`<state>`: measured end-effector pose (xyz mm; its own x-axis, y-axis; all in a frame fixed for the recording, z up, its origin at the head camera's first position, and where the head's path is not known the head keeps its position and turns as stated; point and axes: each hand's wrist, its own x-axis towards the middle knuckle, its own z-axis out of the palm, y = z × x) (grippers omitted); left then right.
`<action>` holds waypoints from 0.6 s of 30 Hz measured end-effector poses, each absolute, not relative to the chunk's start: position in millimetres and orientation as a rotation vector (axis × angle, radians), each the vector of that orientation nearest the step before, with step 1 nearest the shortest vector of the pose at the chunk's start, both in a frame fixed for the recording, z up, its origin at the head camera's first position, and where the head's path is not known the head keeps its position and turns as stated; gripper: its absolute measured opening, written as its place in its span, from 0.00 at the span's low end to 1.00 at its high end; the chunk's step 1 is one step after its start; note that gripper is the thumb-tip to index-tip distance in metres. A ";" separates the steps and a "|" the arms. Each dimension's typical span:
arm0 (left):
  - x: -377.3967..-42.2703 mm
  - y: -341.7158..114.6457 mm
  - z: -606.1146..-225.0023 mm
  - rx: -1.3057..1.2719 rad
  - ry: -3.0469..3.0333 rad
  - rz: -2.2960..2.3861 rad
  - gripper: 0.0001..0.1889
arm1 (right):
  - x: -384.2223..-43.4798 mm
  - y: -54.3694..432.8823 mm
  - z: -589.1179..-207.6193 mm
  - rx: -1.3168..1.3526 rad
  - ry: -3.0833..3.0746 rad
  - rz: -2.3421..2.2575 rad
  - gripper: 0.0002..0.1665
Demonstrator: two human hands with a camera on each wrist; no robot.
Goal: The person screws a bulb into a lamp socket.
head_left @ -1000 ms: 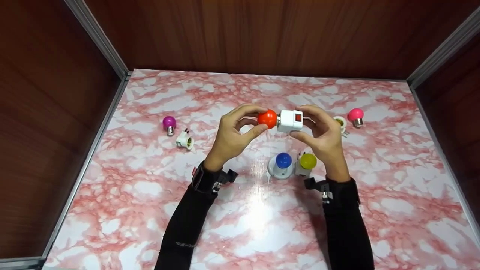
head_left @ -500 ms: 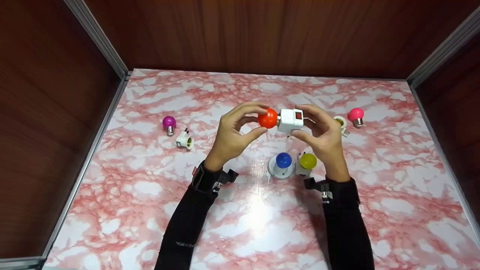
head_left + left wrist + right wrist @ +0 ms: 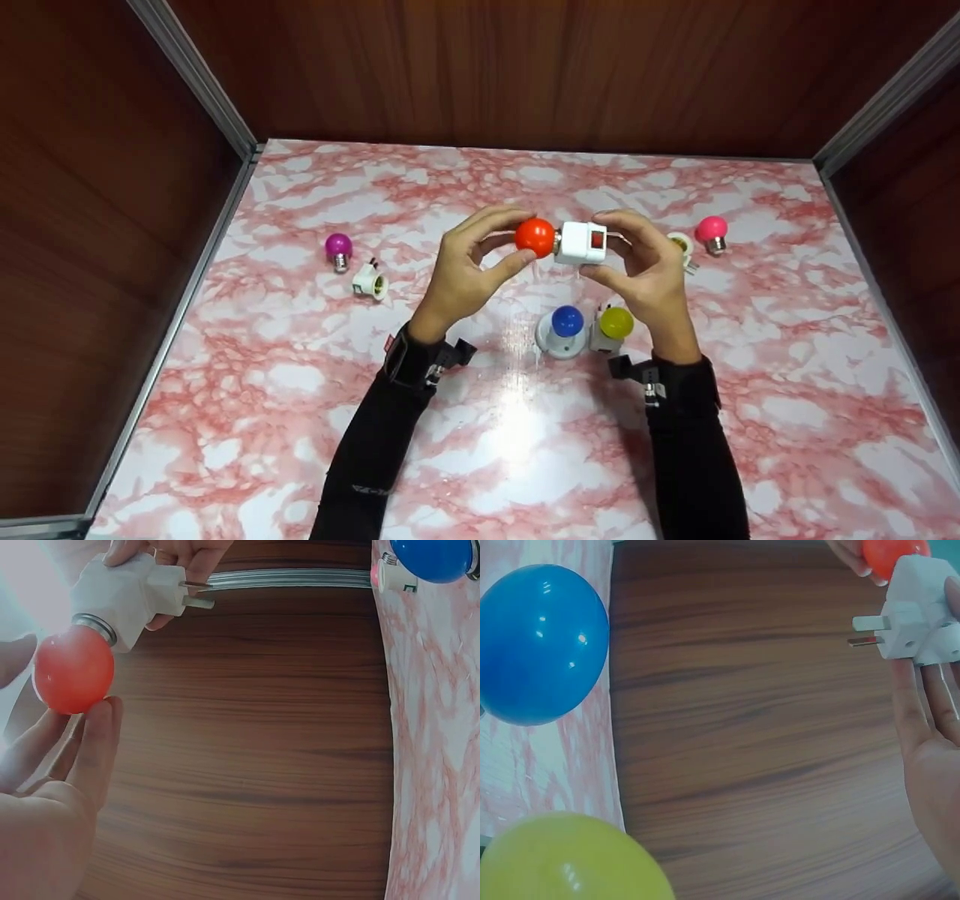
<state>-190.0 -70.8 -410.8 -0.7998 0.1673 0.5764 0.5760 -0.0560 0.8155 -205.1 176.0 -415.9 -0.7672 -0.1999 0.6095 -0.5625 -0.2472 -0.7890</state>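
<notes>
In the head view my left hand [image 3: 469, 266] pinches a red light bulb [image 3: 534, 238] by its round globe, between thumb and fingertips. The bulb lies sideways, its metal screw base partly inside a white plug-in lamp socket [image 3: 577, 242]. My right hand [image 3: 645, 259] grips that socket, which carries a red rocker switch [image 3: 597, 238]. Flat metal prongs [image 3: 196, 603] stick out of the socket in the left wrist view. A sliver of the metal base [image 3: 96, 626] shows between globe and socket. Both things are held up above the table.
Closer to me stand a blue bulb [image 3: 568, 321] in a round white holder and a yellow bulb [image 3: 616, 323] in a white socket. A purple bulb [image 3: 339, 245] and a loose socket [image 3: 370, 283] lie left. A pink bulb [image 3: 712, 229] and another socket [image 3: 681, 244] lie right.
The left fingers shift slightly on the red bulb, and the white socket tilts a little in the right hand. Both hands stay in nearly the same place; the things on the table are unmoved.
</notes>
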 end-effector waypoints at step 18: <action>-189.3 -70.9 -412.1 -0.754 -1.963 -1.890 0.21 | -207.1 176.0 -417.5 0.973 -1.755 2.080 0.32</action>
